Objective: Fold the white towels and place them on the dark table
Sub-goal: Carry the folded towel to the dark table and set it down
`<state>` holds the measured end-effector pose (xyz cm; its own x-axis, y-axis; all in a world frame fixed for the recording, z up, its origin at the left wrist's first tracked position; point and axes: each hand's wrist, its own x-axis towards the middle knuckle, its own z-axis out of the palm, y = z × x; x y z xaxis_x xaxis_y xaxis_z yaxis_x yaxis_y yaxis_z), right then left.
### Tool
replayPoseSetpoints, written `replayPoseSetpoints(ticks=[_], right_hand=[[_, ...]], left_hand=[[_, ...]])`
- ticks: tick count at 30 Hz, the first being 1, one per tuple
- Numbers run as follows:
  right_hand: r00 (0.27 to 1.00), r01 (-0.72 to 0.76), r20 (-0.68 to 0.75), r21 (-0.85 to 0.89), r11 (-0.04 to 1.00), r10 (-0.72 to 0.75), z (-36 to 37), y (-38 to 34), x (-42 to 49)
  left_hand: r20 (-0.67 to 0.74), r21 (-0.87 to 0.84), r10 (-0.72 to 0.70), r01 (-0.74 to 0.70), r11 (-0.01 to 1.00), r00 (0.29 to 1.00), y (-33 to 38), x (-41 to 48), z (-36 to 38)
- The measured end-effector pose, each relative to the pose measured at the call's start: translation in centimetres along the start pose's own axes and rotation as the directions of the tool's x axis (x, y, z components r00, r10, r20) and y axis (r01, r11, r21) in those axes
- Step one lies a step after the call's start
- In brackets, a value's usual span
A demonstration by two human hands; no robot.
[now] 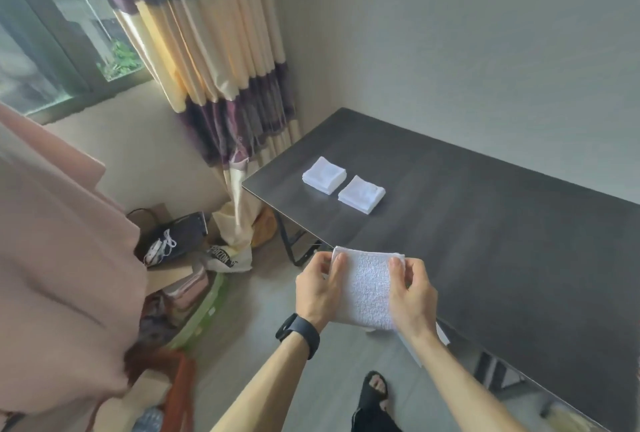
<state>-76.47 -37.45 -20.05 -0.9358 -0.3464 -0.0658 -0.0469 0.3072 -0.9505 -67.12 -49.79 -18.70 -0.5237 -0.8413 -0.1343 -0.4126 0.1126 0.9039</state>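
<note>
White towel (367,289), folded down to a narrow pad, hangs in the air between the two hands, just short of the near edge of the dark table (485,223). The left hand (318,289) pinches its left edge with the thumb on top. The right hand (414,293) pinches the right edge the same way. Both grips are narrow and closed on the cloth.

The layers are held only at the sides, so I judge the lower end, below the grip, could sag open and pull the fold out of line. The grip also sits off the table, so a loosened pinch would likely drop the towel onto the floor (263,327).

The table is flat, matte and wood-grained, and runs beyond and to the right of the grip. Two folded towels (324,175) (361,194) lie side by side well beyond the grip. A pale wall (450,33) stands behind, and a striped curtain (214,67) and window (52,33) are up and to the left. Bags (173,237) clutter the floor left of the grip, with pink cloth (52,258) further left.
</note>
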Motion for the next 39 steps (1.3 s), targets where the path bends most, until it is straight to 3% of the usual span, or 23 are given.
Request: replayPoseSetpoints(ticks=[5,11,19,24,29,39], right_hand=[[0.993,-0.121,-0.003,-0.007,0.993,0.121,4.6,0.9,10.1],[0.965,-0.261,-0.040,-0.042,0.964,0.260,8.4,1.2,19.4],[0.915,-0.403,-0.051,-0.093,0.910,0.400,13.7,2.6,29.8],[0.866,-0.499,-0.133,-0.151,0.854,0.482,17.8,4.3,35.1],[0.834,-0.551,-0.190,-0.254,0.795,0.518,20.4,6.4,38.8],[0.794,-0.607,-0.287,-0.433,0.667,0.536,22.2,9.6,42.3]], left_hand=[[0.062,0.064,-0.108,0.104,0.993,0.992,0.2,11.6,3.3],[0.162,0.162,-0.157,0.130,0.978,0.974,1.9,22.8,6.8],[0.336,0.264,-0.154,0.064,0.962,0.929,0.8,36.1,11.2],[0.457,0.366,-0.225,0.049,0.929,0.860,-2.2,44.1,13.9],[0.534,0.438,-0.270,0.011,0.899,0.801,-4.6,49.5,16.4],[0.582,0.547,-0.291,-0.102,0.831,0.759,-6.6,53.1,19.3]])
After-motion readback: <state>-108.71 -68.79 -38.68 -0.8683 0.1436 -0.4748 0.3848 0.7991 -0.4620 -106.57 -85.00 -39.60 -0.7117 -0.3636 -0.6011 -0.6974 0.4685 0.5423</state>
